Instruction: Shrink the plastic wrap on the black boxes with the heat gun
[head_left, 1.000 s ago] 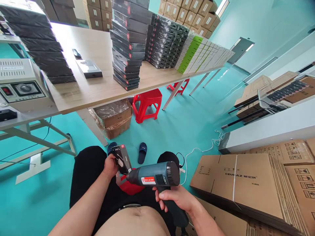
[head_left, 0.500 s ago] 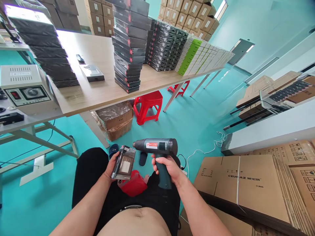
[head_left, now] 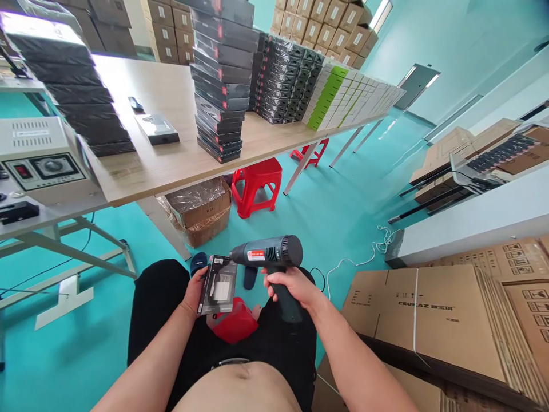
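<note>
In our left hand (head_left: 195, 292) we grasp a dark box (head_left: 218, 286) by its left edge, thumb along the near side; the fingers behind it are hidden. The box is tilted above our lap, its printed face toward us. Our right hand (head_left: 289, 283) is wrapped around the handle of a heat gun (head_left: 270, 252), which lies nearly level; we cannot tell whether the trigger is pressed. The nozzle points left and ends at the box's upper right corner, so close that we cannot tell touching from just apart.

The step in hand, as we judge it, is directing the gun at the box's wrapped surface. The next move calls for a steady left grip, a nozzle that does not press on the box, and fingertips out of its line.

Below the box, a red object (head_left: 235, 325), probably a stool, sits between our thighs. Past our knees lie 2 slippers (head_left: 198, 263) (head_left: 250, 277), then turquoise floor (head_left: 326, 217), which gives our arms room forward. The table (head_left: 171, 171) edge runs well beyond the gun, with a carton (head_left: 206, 214) under it and a red stool (head_left: 257, 183) beside that. To the right, strapped flat cartons (head_left: 424, 320) limit our elbow, and a white cable (head_left: 343, 266) trails across the floor near them.
</note>
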Demonstrator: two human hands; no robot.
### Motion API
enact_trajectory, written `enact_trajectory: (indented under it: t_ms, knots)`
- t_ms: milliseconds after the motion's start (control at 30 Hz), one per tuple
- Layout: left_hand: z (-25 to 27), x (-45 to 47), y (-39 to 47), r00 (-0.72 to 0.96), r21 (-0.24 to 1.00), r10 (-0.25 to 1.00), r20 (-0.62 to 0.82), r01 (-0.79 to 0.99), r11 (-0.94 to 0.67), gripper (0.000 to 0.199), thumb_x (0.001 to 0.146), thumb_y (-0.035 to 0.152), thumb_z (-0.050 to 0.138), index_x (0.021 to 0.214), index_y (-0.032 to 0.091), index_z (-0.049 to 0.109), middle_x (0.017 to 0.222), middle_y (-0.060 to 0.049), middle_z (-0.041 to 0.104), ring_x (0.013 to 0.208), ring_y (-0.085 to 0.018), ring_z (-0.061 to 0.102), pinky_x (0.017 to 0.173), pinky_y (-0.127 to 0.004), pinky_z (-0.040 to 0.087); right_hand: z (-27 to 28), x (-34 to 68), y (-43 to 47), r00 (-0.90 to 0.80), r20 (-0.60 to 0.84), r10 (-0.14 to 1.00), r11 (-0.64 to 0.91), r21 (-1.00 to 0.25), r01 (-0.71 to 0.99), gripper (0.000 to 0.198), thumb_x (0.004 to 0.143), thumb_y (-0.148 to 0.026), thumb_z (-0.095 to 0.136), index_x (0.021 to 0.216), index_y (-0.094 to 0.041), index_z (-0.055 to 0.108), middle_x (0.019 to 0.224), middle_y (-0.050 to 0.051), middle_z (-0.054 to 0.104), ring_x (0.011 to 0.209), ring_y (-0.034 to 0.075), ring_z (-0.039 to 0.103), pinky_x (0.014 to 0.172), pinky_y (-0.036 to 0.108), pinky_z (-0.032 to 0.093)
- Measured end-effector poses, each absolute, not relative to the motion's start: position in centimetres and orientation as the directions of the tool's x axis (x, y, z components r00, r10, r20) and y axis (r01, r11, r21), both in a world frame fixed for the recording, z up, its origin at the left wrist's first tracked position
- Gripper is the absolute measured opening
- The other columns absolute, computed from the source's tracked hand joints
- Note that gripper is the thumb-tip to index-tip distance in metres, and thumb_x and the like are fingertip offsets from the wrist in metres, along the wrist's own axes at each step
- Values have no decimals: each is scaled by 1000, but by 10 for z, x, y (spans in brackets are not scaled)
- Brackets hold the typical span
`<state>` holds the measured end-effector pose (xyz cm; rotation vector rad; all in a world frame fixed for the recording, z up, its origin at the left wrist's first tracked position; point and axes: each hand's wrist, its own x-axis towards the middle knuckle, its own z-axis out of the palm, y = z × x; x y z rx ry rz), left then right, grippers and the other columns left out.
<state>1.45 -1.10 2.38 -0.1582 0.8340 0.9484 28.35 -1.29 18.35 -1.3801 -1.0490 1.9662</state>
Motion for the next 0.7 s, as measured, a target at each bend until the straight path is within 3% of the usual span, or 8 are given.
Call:
enact_trajectory:
  t_ms: [133,233,400,567,700]
  knots:
    - [23,15,-12,327,247,703,-631,-775,582,43,80,40,60,111,10,63,89,-14,73,79,-31,71,71,-43,57,178,306,-25,-446,-590,673,-588,-793,162,29,70,-24,67,94,-10,65,71,5,66,54,14,60,47,25,47]
    - [16,17,-9,221,272,740,-636,-833,482,35,79,37,63,105,14,63,87,-10,72,77,-27,70,75,-42,56,173,321,-45,-557,-593,582,-650,-750,119,32,70,-23,65,99,-9,65,74,6,66,55,14,61,47,24,47]
    - [6,18,0,177,236,658,-732,-840,488,29,81,45,57,89,17,59,77,-7,67,72,-28,68,69,-49,56,164,312,-70,-397,-583,709,-667,-737,-109,31,75,-26,60,102,-11,64,79,6,65,59,13,62,49,23,48]
    - [4,19,2,175,264,688,-704,-835,483,30,83,47,51,85,17,58,74,-8,67,72,-27,67,66,-45,56,163,279,-77,-431,-537,726,-637,-760,-127,31,73,-26,64,100,-11,66,83,7,66,60,14,61,53,25,49]
    - [2,16,-2,226,242,692,-686,-825,510,39,83,52,50,95,16,57,92,-15,68,88,-33,67,74,-51,54,163,278,-74,-282,-538,794,-582,-808,-97,32,74,-30,65,101,-12,67,80,6,66,59,14,60,54,27,49]
